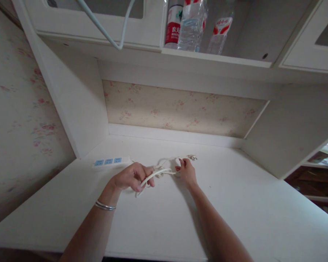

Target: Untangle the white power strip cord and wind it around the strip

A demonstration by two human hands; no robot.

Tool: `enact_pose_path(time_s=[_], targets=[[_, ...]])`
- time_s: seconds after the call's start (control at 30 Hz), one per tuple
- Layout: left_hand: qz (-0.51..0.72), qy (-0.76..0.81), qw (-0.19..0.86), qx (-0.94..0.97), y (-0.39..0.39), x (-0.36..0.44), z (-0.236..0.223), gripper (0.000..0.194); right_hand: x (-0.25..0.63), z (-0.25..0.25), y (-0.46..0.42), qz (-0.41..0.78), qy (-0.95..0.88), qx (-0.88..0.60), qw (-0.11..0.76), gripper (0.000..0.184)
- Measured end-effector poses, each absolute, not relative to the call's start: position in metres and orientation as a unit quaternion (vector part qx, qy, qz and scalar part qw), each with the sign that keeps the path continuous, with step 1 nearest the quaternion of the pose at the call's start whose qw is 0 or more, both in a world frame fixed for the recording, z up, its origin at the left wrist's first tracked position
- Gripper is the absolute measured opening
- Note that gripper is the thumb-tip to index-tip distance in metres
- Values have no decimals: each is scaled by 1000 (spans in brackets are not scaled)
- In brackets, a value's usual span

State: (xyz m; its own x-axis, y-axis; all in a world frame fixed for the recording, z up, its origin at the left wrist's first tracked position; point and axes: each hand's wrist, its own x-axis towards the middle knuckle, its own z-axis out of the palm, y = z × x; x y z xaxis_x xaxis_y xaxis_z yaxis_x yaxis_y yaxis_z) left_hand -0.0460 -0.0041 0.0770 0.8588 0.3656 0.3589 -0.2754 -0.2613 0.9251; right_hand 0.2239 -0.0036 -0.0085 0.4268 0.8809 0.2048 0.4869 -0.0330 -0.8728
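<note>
Just below the frame's middle, the white power cord [157, 172] runs left to right between the left hand [138, 176], curled round it, and the right hand [186, 171], pinching it.

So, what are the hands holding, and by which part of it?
The white cord: left hand by a looped stretch, right hand farther along, exact spot unclear.

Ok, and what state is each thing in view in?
Left hand: closed on cord
Right hand: closed on cord
Cord: looped, loosely bunched
Power strip: lying on desk, visible sockets unused
Bottles: standing on shelf
Upper cable: hanging, bent
Bracelet: worn on left wrist
</note>
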Motion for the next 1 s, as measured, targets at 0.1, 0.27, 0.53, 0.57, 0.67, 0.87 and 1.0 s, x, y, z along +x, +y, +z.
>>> enact_pose_path(time_s=[0.1,0.27,0.53,0.57,0.67,0.87,1.0], targets=[[127,11,580,805,-4,-52,81,28,225,-10,-3,220,-499,-672,501,32],[6,84,674,734,-13,-40,70,74,221,-10,-5,267,-488,-661,504,33],[131,369,709,586,-23,23,46,83,211,-8,-12,232,-554,-663,446,34],[139,385,701,584,-25,32,44,81,208,-8,-14,218,-570,-663,435,34],[154,455,639,601,-32,55,36,77,201,-8,-20,194,-625,-630,418,33],[244,424,704,514,-27,62,26,50,196,-2,-21,204,-658,-606,397,29],[333,339,742,474,-18,46,33,20,201,1,-18,151,-610,-658,415,27]])
